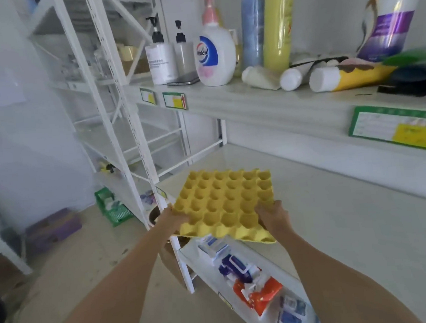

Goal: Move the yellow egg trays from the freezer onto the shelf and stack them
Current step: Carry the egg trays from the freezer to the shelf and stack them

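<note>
A yellow egg tray (pixel 225 203) with rows of round cups is held in both hands over the front left corner of the white middle shelf (pixel 336 203). My left hand (pixel 170 221) grips its near left corner. My right hand (pixel 273 215) grips its near right edge. The tray tilts slightly, its far edge over the shelf board and its near edge past the shelf's front. No freezer and no other egg tray is in view.
The upper shelf (pixel 265 99) carries pump bottles, a Walch soap bottle (pixel 214 52), tall cans, lying tubes and a phone. The lower shelf (pixel 214 269) holds wipe packs. White racks (pixel 116 97) stand at left, a green basket (pixel 111 206) on the floor.
</note>
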